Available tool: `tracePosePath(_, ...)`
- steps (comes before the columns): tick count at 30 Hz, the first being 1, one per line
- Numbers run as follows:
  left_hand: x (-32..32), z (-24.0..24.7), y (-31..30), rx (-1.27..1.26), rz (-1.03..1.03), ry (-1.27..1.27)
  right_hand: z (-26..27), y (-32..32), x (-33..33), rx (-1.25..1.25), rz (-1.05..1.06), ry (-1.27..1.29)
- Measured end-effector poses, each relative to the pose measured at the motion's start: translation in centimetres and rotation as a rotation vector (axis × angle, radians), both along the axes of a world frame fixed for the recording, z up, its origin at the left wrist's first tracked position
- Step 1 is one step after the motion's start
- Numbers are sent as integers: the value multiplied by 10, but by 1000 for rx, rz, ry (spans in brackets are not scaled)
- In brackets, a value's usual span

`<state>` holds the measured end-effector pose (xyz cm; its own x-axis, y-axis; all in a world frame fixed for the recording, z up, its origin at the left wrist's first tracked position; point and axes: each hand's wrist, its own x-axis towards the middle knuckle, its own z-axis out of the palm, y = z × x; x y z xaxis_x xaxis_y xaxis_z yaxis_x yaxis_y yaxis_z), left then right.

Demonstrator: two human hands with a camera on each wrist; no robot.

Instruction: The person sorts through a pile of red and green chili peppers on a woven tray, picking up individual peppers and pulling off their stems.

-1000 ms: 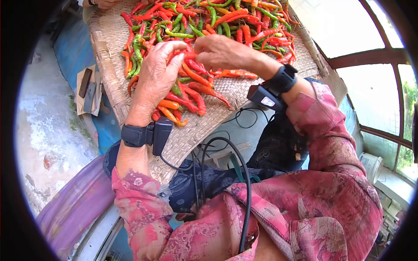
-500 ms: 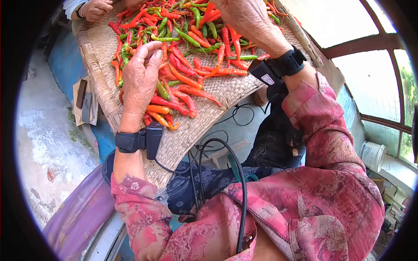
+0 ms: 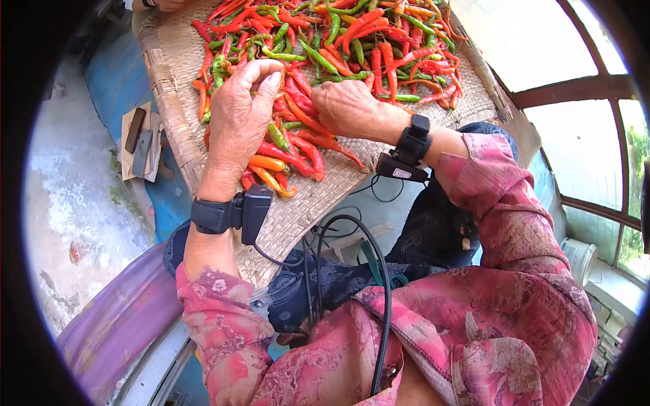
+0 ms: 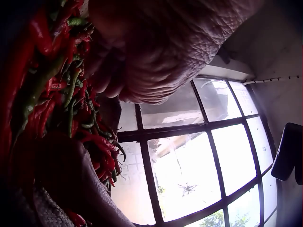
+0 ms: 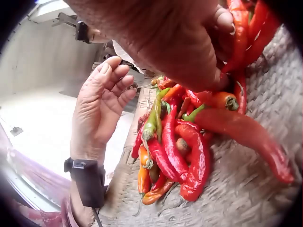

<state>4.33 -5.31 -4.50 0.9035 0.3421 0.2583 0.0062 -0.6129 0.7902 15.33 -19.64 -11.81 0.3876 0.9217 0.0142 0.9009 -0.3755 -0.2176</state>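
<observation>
Red, orange and green chili peppers point(image 3: 389, 68) are spread over a woven mat point(image 3: 298, 210). The right hand point(image 3: 352, 105) reaches down at the near edge of the pile, its fingers curled. In the right wrist view its fingertips grip a red chili pepper point(image 5: 240, 35), partly hidden by the hand. The left hand point(image 3: 240, 111) hovers over the pile's left part, fingers loosely bent and thumb near the index fingertip. Nothing shows in its grasp in the right wrist view. Below both hands lies a small group of red, orange and green peppers point(image 3: 298, 152).
Another person's hand point(image 3: 169, 4) shows at the far left corner of the mat. A rolled rim point(image 3: 169, 101) edges the mat. Beside it are a board with a dark bar point(image 3: 135, 128) on it. Black cables point(image 3: 359, 227) hang over the lap. Windows point(image 3: 575, 142) stand on the right.
The right hand went from beside the left hand out to the far pile, then came back to the near peppers. The left hand no longer shows the red pepper seen earlier at its fingertips.
</observation>
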Motion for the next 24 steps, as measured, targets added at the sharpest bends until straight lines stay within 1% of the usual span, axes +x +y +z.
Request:
tracePosePath(5,1,-2,1,70,-11,-50,2,-1,12,17,-73,-37)
tracePosePath(7,1,0,2,111,-11,-52,13,-1,18,-5,-109,48)
tracePosePath(8,1,0,2,71,-4,-39,18,-2,20,-5,-121,123)
tracePosePath(9,0,0,1,28,4,-23,18,-4,24,-7,-122,124)
tracePosePath(11,1,-1,0,22,-8,-3,17,-8,32,245,-15,289)
tracePosePath(12,2,-2,-1,24,-23,-18,24,-10,31,282,-16,418)
tracePosePath(13,3,-3,-2,27,-39,-32,30,-12,30,282,-20,421)
tracePosePath(15,4,-4,-7,-10,-50,2,41,-17,29,326,73,518)
tracePosePath(16,4,-7,-7,-2,-94,15,47,-20,28,324,80,620)
tracePosePath(17,5,-9,-8,5,-140,27,54,-22,28,326,72,619)
tracePosePath(18,5,-8,-6,77,-193,52,61,-23,28,321,71,690)
tracePosePath(19,5,-8,-7,76,-201,51,63,-24,29,316,69,762)
tracePosePath(21,5,-8,-8,127,-163,55,59,-23,37,442,140,537)
tracePosePath(23,5,-9,-7,154,-151,61,61,-27,51,440,39,502)
tracePosePath(24,6,-9,-4,125,-85,50,67,-31,61,543,29,313)
